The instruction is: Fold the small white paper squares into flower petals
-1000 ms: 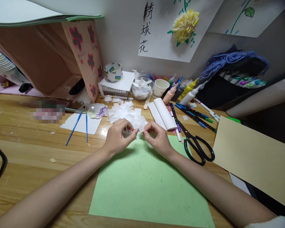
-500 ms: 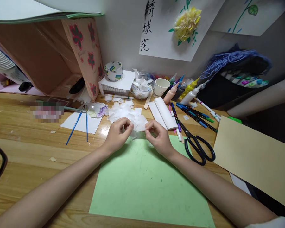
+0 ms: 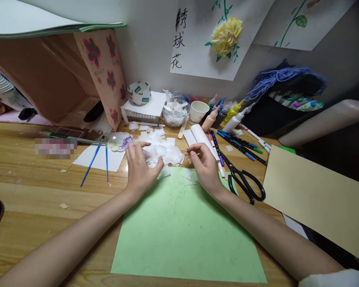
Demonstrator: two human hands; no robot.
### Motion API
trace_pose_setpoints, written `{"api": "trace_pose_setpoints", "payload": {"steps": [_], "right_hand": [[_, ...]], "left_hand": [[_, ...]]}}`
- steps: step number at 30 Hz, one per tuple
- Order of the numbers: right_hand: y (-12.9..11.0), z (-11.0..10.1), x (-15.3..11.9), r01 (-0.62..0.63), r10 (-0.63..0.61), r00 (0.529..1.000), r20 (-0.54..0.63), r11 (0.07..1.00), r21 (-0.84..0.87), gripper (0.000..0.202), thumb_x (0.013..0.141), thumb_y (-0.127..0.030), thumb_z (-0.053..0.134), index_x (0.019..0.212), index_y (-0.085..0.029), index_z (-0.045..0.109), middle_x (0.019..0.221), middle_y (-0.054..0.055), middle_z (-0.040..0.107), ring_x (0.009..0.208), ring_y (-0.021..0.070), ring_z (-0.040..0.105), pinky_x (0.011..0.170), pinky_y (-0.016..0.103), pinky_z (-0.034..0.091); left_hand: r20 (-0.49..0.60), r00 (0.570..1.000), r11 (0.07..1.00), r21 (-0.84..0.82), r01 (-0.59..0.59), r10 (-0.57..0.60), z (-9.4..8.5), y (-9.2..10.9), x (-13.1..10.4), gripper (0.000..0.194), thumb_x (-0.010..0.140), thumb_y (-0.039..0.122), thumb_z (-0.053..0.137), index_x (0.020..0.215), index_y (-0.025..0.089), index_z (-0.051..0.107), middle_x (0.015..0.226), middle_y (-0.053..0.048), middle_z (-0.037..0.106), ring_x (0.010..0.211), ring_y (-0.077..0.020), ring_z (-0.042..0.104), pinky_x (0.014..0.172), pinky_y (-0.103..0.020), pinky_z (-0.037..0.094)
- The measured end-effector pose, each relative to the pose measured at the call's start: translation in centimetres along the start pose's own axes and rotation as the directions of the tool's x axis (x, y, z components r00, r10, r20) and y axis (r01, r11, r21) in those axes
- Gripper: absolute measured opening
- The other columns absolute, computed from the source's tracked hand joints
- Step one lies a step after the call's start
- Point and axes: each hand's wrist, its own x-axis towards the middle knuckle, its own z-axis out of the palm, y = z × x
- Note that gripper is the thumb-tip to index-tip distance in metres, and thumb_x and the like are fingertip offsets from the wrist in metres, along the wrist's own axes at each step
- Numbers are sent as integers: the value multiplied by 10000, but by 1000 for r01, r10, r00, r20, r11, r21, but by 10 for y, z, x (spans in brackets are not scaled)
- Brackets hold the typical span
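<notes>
A loose heap of small white paper pieces (image 3: 164, 150) lies at the far edge of a green sheet (image 3: 185, 231). My left hand (image 3: 141, 169) is at the heap's left side, thumb and fingers spread apart, with nothing seen in it. On the heap's right, my right hand (image 3: 205, 165) has its fingers curled and apart, and no held thing shows. A few paper pieces (image 3: 188, 175) rest on the green sheet between my hands. Just beyond my right hand is a folded white paper strip (image 3: 197, 137).
Black-handled scissors (image 3: 247, 183) and several pens (image 3: 242, 145) lie to the right, near a tan board (image 3: 317, 199). Behind stand a paper cup (image 3: 198, 111), a bowl of paper scraps (image 3: 176, 113) and paint bottles (image 3: 211, 118). Two blue brushes (image 3: 91, 165) lie left.
My left hand has opened, its fingers lifting and spreading away from the paper. My right hand's fingers have loosened and moved slightly right. Several paper pieces now show on the green sheet's far edge.
</notes>
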Motion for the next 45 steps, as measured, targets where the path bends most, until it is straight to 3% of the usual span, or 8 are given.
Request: {"api": "trace_pose_setpoints", "payload": {"steps": [5, 10, 14, 22, 25, 29, 40, 45], "right_hand": [[-25, -35, 16, 144, 128, 862, 490, 866, -480, 116, 758, -232, 585, 870, -204, 597, 839, 25, 625, 688, 155, 569, 610, 275, 416], [-31, -40, 11, 315, 188, 638, 747, 821, -476, 208, 718, -188, 617, 925, -205, 635, 933, 49, 643, 845, 203, 593, 706, 297, 443], [-26, -26, 8, 384, 11, 678, 735, 847, -368, 375, 746, -122, 577, 1112, -202, 573, 1114, 86, 581, 1048, 224, 541, 885, 353, 426], [-8, -10, 31, 249, -106, 927, 359, 891, -380, 122, 814, -146, 516, 914, -178, 579, 954, 75, 600, 879, 195, 576, 766, 347, 470], [-5, 1, 40, 342, -152, 877, 456, 864, -370, 364, 730, -191, 647, 1083, -182, 561, 1104, 107, 581, 1033, 234, 545, 866, 386, 442], [-7, 16, 52, 401, -99, 800, 591, 821, -406, 269, 701, -143, 655, 967, -178, 630, 966, 83, 640, 891, 212, 592, 763, 334, 455], [-18, 3, 75, 175, -54, 910, 412, 950, -260, 149, 755, -156, 559, 864, -163, 661, 855, 49, 697, 749, 154, 627, 687, 281, 488], [-13, 6, 66, 356, -99, 747, 658, 895, -268, 624, 583, -261, 773, 1169, -212, 567, 1213, 101, 584, 1128, 258, 530, 942, 405, 417]], "left_hand": [[234, 955, 983, -16, -182, 181, 0, 2, -4, 634, 693, 340, 655, 1251, 186, 396, 1168, -110, 446, 1087, -275, 454, 920, -431, 408], [412, 850, 943, -78, -325, 327, 3, -2, -7, 164, 839, 209, 499, 992, 202, 557, 965, -50, 587, 893, -209, 549, 766, -351, 444], [394, 824, 914, -175, -367, 407, 1, -4, -8, 189, 863, 110, 432, 962, 207, 561, 939, -39, 601, 876, -182, 553, 733, -307, 440], [105, 986, 991, 13, -130, 128, 0, -2, -4, 294, 832, 237, 522, 1125, 220, 540, 1229, -97, 479, 1115, -282, 431, 951, -472, 358], [184, 980, 991, 92, -95, 77, 4, -6, -4, 465, 768, 292, 602, 1215, 211, 499, 1258, -120, 471, 1111, -318, 439, 934, -497, 360], [266, 962, 998, 1, -58, 55, 4, -11, -1, 204, 829, 235, 493, 1002, 185, 590, 1005, -86, 581, 940, -244, 536, 807, -377, 423], [174, 960, 824, -494, 277, -218, 3, -19, 15, 263, 903, 324, 358, 776, 171, 529, 753, -17, 572, 755, -157, 534, 666, -248, 415], [185, 951, 723, -619, 308, -247, 3, -19, 18, 182, 865, 260, 405, 950, 183, 547, 903, -32, 613, 896, -166, 563, 799, -275, 455]]}}
